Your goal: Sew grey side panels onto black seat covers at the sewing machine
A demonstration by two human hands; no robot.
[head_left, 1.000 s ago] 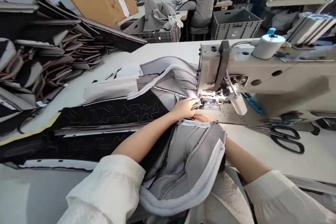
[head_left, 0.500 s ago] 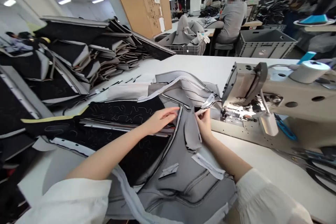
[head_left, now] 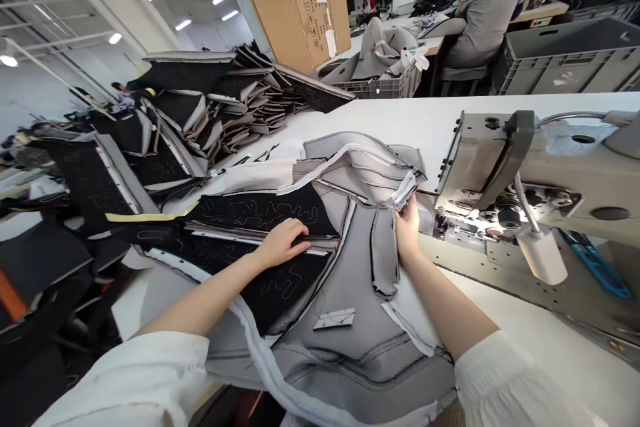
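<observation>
While the left hand lies over the black panel near the centre of the frame, its fingers are loosely curled and partly apart, and I see nothing gripped between them. Just right of centre, the right hand is at the edge of the grey fabric, with its thumb side against the cloth; the fingertips pass out of sight by a small white strip, so I cannot tell whether they have closed on anything. That grey fabric spreads from the middle of the frame down to its lower edge, rumpled there, with a padded white band curving along its lower left side. Pale looping stitches run over the black panel, and a yellow strip shows at its far left end. Over at the right stands the sewing machine, near the right hand but apart from it, its lamp hanging in front and a blue-handled tool lying on the bench beyond. Heaped pieces fill the upper left, a cardboard box rises at upper centre, and a seated co-worker is at upper right, beside a grey crate.
</observation>
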